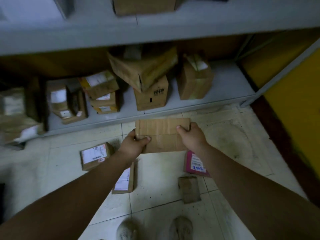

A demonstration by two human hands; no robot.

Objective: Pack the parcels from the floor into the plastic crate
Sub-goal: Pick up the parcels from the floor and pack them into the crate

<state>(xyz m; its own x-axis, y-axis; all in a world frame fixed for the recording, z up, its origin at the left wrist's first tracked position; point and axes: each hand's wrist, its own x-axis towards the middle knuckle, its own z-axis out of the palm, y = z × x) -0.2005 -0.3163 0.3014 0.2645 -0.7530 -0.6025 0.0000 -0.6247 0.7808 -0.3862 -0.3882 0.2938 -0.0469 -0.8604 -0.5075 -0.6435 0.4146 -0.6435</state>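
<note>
1. Lower shelf (103,122): cardboard boxes stand stacked on it. They are off the floor, so they are probably not part of this job.
2. Labelled parcel (94,155): lies on the floor (155,179) just left of the left forearm, label up, not yet packed.
3. Left hand (135,144): grips the near left corner of the flat parcel. The thumb is pressed on the top face and the fingers are tucked underneath, out of sight. This pinch keeps the wide panel from tipping.
4. Long parcel (124,181): lies on the floor partly under the left forearm, its white label facing up.
5. Flat parcel (162,134): the task's thing in hand, a broad brown carton. It is held roughly level between both hands, above the tiles and in front of the shelf edge. Its width probably explains the two-handed hold at opposite sides.
6. Right hand (192,137): holds the far right corner, thumb on top and fingers curled round the right edge, opposite the left hand's grip.
7. Pink parcel (195,164) and small brown parcel (189,189): lie on the floor below the right forearm, near each other but apart, waiting their turn.
8. The plastic crate is not in view, so the carry will probably need a turn away from the shelf. Four parcels on the floor suggest the task is at an early or middle stage.
</note>
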